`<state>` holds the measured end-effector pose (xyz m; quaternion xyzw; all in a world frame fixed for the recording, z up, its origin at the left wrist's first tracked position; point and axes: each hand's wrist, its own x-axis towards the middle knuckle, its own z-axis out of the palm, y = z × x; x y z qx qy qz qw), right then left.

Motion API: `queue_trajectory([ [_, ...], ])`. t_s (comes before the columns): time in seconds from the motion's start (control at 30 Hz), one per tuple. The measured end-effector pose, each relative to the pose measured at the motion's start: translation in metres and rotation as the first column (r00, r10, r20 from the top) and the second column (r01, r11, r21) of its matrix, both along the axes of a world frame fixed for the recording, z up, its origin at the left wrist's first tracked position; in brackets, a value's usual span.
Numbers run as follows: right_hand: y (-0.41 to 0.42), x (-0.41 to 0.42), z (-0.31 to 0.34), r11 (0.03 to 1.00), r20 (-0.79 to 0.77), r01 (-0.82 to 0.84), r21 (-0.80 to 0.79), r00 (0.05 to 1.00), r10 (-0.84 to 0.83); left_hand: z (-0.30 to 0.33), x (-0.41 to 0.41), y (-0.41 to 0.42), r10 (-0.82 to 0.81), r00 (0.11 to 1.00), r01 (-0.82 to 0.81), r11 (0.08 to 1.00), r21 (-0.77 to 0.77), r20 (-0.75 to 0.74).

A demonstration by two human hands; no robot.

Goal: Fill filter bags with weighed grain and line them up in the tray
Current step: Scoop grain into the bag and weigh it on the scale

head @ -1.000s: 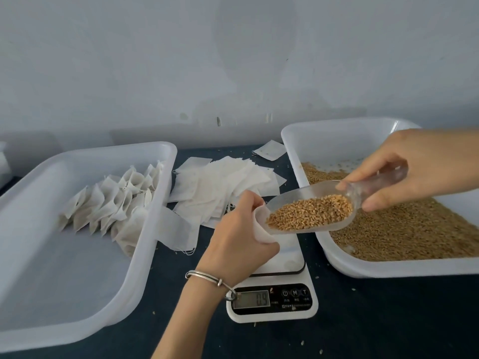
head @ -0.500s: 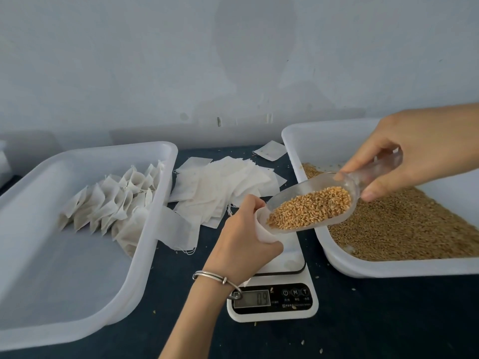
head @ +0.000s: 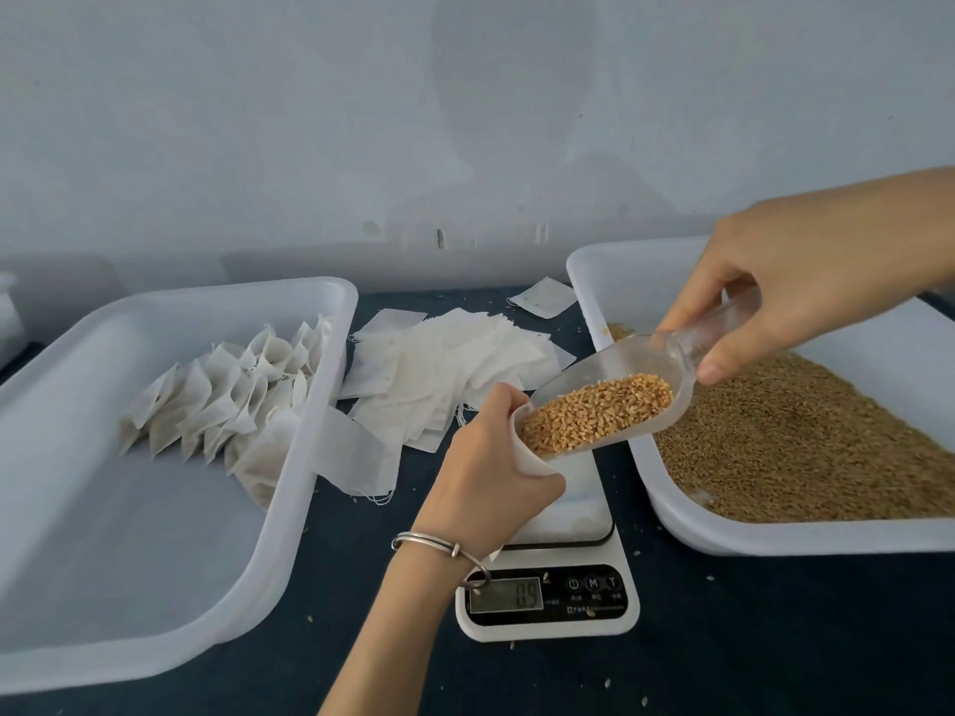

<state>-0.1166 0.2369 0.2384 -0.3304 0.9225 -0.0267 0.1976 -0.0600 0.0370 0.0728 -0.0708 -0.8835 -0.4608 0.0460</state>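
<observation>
My left hand (head: 491, 478) grips an open white filter bag (head: 532, 459) over the white digital scale (head: 553, 596), whose display reads 0.9. My right hand (head: 785, 281) holds a clear plastic scoop (head: 656, 364) by its handle. The scoop is tilted down to the left, its lip at the bag's mouth, and it carries golden grain (head: 594, 413). A row of filled bags (head: 227, 400) stands in the left white tray (head: 170, 633). The right white tray (head: 775, 540) holds loose grain (head: 806, 447).
A heap of flat empty filter bags (head: 449, 369) lies between the trays, one bag (head: 362, 457) draped over the left tray's rim, another (head: 542, 297) farther back. Stray grains dot the dark cloth near the scale. A pale wall rises behind.
My right hand has lifted the scoop's handle higher, tipping the scoop more steeply toward the bag. The grain has slid down to the lip. My left hand stays put.
</observation>
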Motion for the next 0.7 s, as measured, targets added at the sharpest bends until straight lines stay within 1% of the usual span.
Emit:
queue_trajectory([
  [0.17, -0.0019, -0.0032, -0.0013, 1.0, -0.003, 0.001, 0.003, 1.0, -0.001, -0.0014, -0.0017, -0.0024, 0.004, 1.0, -0.004, 1.0, 0.001, 0.006],
  [0.27, -0.0008, -0.0049, -0.0021, 1.0, -0.006, 0.011, -0.028, 1.0, -0.012, -0.0016, -0.0017, -0.0026, 0.014, 1.0, -0.014, 1.0, 0.011, 0.015],
  [0.4, 0.0001, -0.0052, -0.0023, 0.999, -0.017, 0.028, -0.029, 0.999, -0.028, -0.0022, -0.0007, -0.002, -0.006, 1.0, 0.005, 0.999, 0.038, 0.026],
  [0.7, 0.0012, 0.0012, 0.0005, 0.999, -0.002, 0.03, -0.024, 1.0, -0.03, -0.0019, 0.0, -0.0001, -0.014, 1.0, 0.013, 0.998, 0.055, 0.009],
])
